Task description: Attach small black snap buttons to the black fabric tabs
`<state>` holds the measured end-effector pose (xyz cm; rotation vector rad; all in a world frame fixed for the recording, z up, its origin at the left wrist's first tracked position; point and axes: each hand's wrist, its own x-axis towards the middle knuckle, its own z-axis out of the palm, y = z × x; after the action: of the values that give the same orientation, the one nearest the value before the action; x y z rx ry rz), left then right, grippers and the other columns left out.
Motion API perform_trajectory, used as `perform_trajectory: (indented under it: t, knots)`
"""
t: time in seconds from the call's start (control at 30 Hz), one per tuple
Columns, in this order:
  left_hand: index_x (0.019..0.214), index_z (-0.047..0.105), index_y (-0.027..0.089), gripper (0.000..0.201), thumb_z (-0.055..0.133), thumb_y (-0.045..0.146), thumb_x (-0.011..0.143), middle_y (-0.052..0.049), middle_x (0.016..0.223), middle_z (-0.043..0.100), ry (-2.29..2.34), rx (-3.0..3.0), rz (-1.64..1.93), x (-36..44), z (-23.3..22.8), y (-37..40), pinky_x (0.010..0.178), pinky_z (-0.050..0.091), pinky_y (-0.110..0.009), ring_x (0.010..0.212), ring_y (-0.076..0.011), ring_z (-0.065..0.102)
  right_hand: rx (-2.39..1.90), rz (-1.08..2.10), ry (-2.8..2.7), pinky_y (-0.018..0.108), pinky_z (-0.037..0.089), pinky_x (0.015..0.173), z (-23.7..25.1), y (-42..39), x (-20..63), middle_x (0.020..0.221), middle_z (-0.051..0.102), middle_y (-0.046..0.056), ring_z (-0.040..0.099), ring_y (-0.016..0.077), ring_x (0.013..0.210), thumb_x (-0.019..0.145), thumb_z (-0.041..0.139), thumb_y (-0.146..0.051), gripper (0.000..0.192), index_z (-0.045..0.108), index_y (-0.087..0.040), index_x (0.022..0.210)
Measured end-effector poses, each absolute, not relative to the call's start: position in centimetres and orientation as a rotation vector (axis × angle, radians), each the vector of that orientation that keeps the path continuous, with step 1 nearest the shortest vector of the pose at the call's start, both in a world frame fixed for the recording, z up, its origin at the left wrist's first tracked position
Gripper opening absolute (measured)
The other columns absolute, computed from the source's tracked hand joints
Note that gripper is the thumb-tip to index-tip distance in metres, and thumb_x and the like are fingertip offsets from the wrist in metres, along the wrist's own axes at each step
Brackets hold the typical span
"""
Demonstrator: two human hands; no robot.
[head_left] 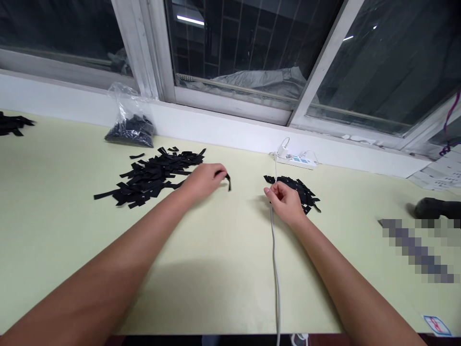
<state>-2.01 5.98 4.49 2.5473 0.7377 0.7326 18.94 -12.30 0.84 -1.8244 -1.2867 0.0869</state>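
My left hand [206, 181] pinches a short black fabric strip [229, 182], whose free end hangs down past the fingertips. It is just right of a large loose heap of black strips [153, 175]. My right hand [286, 203] is closed, fingers curled and thumb near the index finger, in front of a smaller pile of black strips [300, 188]. Whatever its fingertips may hold is too small to make out. A thin grey-white cable [274, 250] runs up the table and passes by the fingers of this hand; I cannot tell whether they touch it.
A clear plastic bag [131, 127] of black pieces stands against the windowsill. A white power strip [297, 161] lies at the back. More black strips [14, 124] are at far left. At right are a black object [435, 208], a blurred-out long item [418, 250] and a label [437, 325].
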Motion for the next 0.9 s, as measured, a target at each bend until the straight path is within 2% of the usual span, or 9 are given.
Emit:
perform_trajectory:
  t: [0.07,0.13,0.2,0.4,0.5,0.6,0.67,0.8,0.9]
  knots:
    - [0.092,0.072,0.022,0.025,0.050,0.034,0.091,-0.004,0.089,0.074,0.606,2.531,0.682,-0.2,4.6,4.4,0.071,0.042,-0.031,0.078,-0.0194,0.062,-1.781,0.202,-1.307,0.027,0.037,0.059,1.3,-12.4,18.3,0.072,0.063,0.000,0.047,0.0124,0.060,0.083,0.057,-0.054,0.032,0.058,-0.022,0.086]
    - [0.090,0.072,0.021,0.024,0.051,0.033,0.091,-0.003,0.086,0.073,0.499,2.453,0.662,1.1,4.2,3.0,0.070,0.043,-0.030,0.074,-0.0170,0.061,-1.783,0.246,-1.329,0.027,0.040,0.061,1.5,-12.4,17.7,0.083,0.069,0.002,0.051,0.0130,0.063,0.079,0.063,-0.055,0.037,0.061,-0.023,0.098]
    - [0.090,0.073,0.020,0.025,0.053,0.034,0.090,-0.003,0.081,0.072,0.492,2.346,0.694,1.7,3.3,2.0,0.068,0.043,-0.029,0.069,-0.0155,0.058,-1.812,0.236,-1.347,0.027,0.040,0.061,1.4,-12.3,17.1,0.084,0.071,0.002,0.052,0.0128,0.062,0.076,0.067,-0.054,0.037,0.064,-0.023,0.097]
    - [0.085,0.072,0.017,0.030,0.061,0.045,0.084,-0.002,0.071,0.066,0.453,2.030,0.659,1.5,0.7,1.2,0.060,0.041,-0.027,0.065,-0.0137,0.054,-1.827,0.271,-1.272,0.028,0.040,0.057,0.8,-12.1,16.6,0.080,0.072,0.002,0.051,0.0123,0.057,0.083,0.060,-0.050,0.031,0.072,-0.023,0.094]
    - [0.085,0.071,0.016,0.036,0.062,0.050,0.082,-0.003,0.075,0.067,0.455,1.936,0.625,1.4,0.5,2.2,0.059,0.042,-0.027,0.065,-0.0139,0.055,-1.794,0.289,-1.190,0.028,0.041,0.056,0.9,-12.1,17.1,0.082,0.073,0.004,0.054,0.0134,0.059,0.083,0.060,-0.050,0.032,0.071,-0.021,0.092]
    - [0.078,0.069,0.019,0.032,0.063,0.050,0.080,-0.003,0.073,0.066,0.544,2.161,0.567,0.9,0.7,3.5,0.062,0.042,-0.030,0.065,-0.0161,0.055,-1.804,0.271,-1.088,0.029,0.043,0.059,1.0,-12.1,17.7,0.082,0.073,0.006,0.058,0.0149,0.063,0.083,0.061,-0.049,0.031,0.071,-0.021,0.091]
    - [0.072,0.066,0.020,0.030,0.063,0.048,0.080,-0.003,0.070,0.064,0.662,2.407,0.575,0.4,0.8,4.4,0.071,0.043,-0.035,0.069,-0.0191,0.056,-1.815,0.277,-1.053,0.029,0.045,0.062,0.9,-12.1,18.1,0.082,0.073,0.006,0.060,0.0158,0.066,0.082,0.062,-0.048,0.030,0.071,-0.021,0.091]
    - [0.098,0.064,0.020,0.028,0.059,0.043,0.084,-0.010,0.102,0.066,0.901,2.633,0.807,-0.2,0.8,5.3,0.092,0.038,-0.047,0.102,-0.0309,0.055,-1.803,0.271,-1.029,0.031,0.048,0.065,0.6,-12.1,18.6,0.082,0.073,0.006,0.061,0.0165,0.067,0.081,0.063,-0.049,0.032,0.071,-0.020,0.094]
    - [0.108,0.060,0.019,0.025,0.050,0.033,0.091,-0.012,0.114,0.062,0.888,2.629,0.954,0.0,0.8,4.9,0.096,0.036,-0.047,0.111,-0.0309,0.051,-1.782,0.274,-1.020,0.032,0.049,0.069,0.6,-12.2,18.6,0.085,0.073,0.006,0.062,0.0166,0.069,0.080,0.065,-0.049,0.035,0.072,-0.021,0.098]
